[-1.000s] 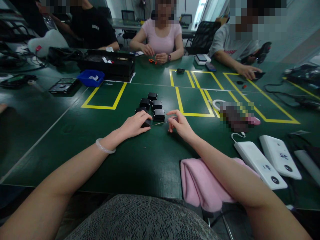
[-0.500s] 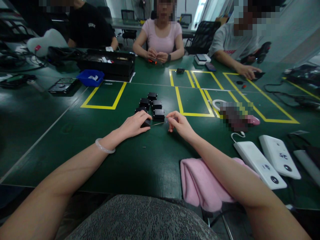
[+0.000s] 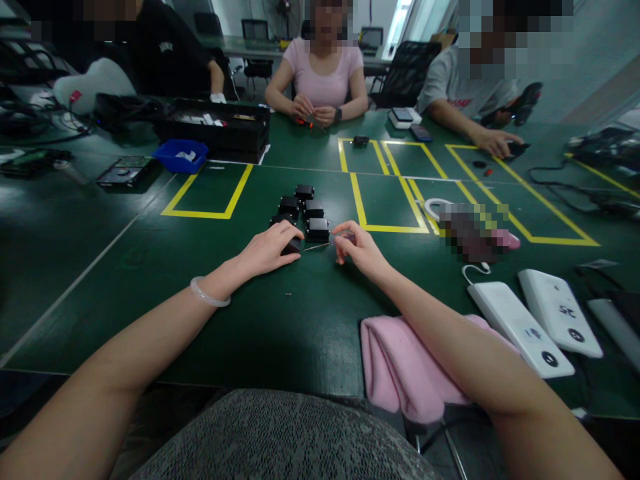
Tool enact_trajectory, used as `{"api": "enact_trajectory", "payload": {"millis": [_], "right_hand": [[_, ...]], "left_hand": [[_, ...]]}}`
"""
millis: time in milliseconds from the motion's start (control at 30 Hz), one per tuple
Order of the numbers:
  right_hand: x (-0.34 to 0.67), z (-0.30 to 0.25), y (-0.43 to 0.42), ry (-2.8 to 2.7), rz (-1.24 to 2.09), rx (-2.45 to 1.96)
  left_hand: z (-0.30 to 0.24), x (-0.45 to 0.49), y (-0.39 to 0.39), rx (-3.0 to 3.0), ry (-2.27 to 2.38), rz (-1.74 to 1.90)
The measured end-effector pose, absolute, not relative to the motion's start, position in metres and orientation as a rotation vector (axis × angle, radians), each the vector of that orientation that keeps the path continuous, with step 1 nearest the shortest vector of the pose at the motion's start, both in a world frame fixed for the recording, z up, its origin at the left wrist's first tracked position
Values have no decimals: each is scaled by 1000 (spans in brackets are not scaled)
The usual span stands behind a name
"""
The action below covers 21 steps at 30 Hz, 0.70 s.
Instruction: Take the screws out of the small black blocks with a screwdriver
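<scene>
My left hand is closed around a small black box-shaped block on the green table, fingers over its top and thumb at its near side. Between the fingers of my right hand is a screwdriver; its thin metal shaft points left and its tip meets the right side of that block. The handle is mostly hidden by my fingers. Several similar black blocks stand in two rows just beyond my hands. A tiny screw lies on the table nearer to me.
A pink cloth lies under my right forearm, with two white power banks to its right. Farther off are a blue tray, a black bin and yellow tape outlines. Three people sit across the table.
My hands, the screwdriver and the held block stay almost in place. Across the table, the person in black at the left has leaned and shifted an arm.
</scene>
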State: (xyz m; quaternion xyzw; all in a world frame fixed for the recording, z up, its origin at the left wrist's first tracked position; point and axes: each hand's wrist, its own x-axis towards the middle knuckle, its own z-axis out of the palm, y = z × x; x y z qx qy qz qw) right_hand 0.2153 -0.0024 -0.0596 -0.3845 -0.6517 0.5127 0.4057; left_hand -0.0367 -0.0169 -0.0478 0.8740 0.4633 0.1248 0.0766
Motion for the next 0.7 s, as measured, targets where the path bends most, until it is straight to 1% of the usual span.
{"api": "enact_trajectory", "payload": {"millis": [567,700], "right_hand": [[215,-62,-1,-1647,1312,-989],[215,-62,-2,-1650,1274,-955]], "left_hand": [[-46,-37,-18,2605,1383,353],[-45,-36,-18,2606,1397,348]]}}
